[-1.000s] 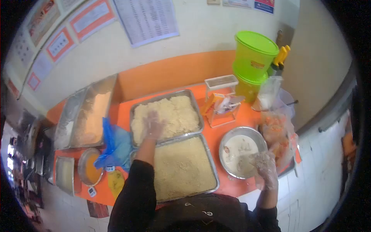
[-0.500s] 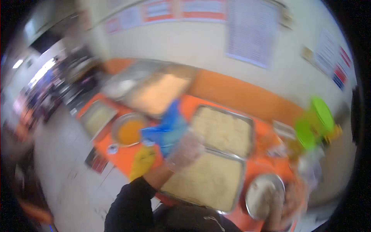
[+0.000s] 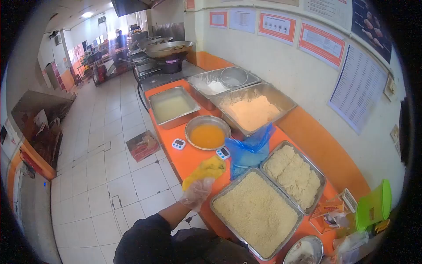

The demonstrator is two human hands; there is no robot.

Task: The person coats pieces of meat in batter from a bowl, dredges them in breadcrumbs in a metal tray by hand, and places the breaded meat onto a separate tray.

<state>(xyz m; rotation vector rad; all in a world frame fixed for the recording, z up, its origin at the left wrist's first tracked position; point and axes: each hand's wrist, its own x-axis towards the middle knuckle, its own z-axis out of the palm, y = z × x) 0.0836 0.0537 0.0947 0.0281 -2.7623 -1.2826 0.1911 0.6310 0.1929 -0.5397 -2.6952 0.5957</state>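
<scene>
Cloth (image 3: 209, 167) on desk (image 3: 187, 159) at contact stage with gloved left hand (image 3: 197, 193), can't tell if gripped; right hand's state unclear; any lift calls for clearing timer (image 3: 223, 152).

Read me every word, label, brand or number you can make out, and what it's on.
No text is readable.
Wall sheets: print too small.
Dark poster: too small.
Timers: displays too small.
Green tub: label blurred.
Orange packet: lettering blurred.
Floor box: markings blurred.
</scene>
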